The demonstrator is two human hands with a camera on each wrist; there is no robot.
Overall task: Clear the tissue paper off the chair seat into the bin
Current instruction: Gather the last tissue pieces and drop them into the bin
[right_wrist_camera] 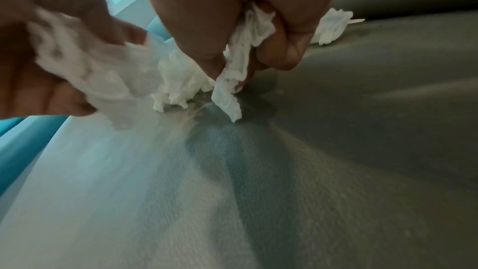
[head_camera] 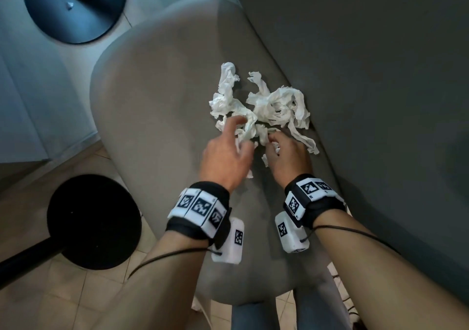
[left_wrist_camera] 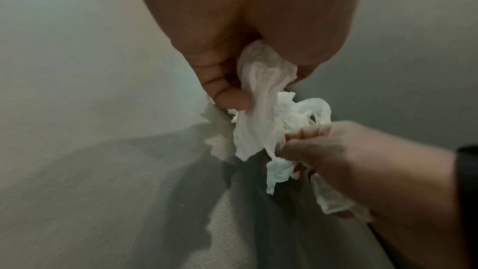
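Note:
Torn, crumpled white tissue paper (head_camera: 264, 104) lies in a loose heap on the grey chair seat (head_camera: 157, 106), close to the backrest. My left hand (head_camera: 228, 149) is at the heap's near left edge and holds a strip of tissue (left_wrist_camera: 261, 97) in its curled fingers. My right hand (head_camera: 286, 152) is beside it, its fingers curled round another strip of tissue (right_wrist_camera: 245, 48) that hangs down to the seat. More loose tissue (right_wrist_camera: 333, 26) lies beyond the right hand. No bin can be made out for certain.
The dark grey backrest (head_camera: 368, 63) rises at the right. A round black base with a pole (head_camera: 94, 223) stands on the tiled floor at the left, and a round dark blue base (head_camera: 73, 5) sits at top left. My legs are below the seat's front edge.

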